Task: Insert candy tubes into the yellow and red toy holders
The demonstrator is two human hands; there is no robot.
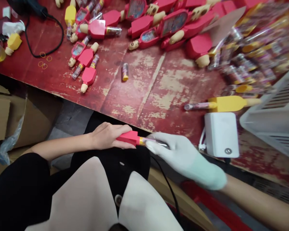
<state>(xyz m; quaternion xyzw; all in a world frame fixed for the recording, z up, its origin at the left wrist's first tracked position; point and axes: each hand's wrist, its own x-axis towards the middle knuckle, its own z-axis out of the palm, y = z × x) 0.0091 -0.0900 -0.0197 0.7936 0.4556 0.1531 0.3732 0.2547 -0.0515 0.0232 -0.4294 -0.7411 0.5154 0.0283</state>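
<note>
My left hand is bare and wraps a red plastic toy body just below the table's front edge. My right hand, in a white glove, pinches a transparent tube whose gold-banded end meets the red body. Several similar red toy bodies with tan ends lie on the worn red tabletop ahead of my hands. A yellow toy body with a tube lies nearer my right hand. One loose tube stands apart on the tabletop.
A blurred heap of tubes covers the table's right side. A white box and a white plastic crate stand at right. A black cable lies at the back left. Cardboard boxes sit below the left edge.
</note>
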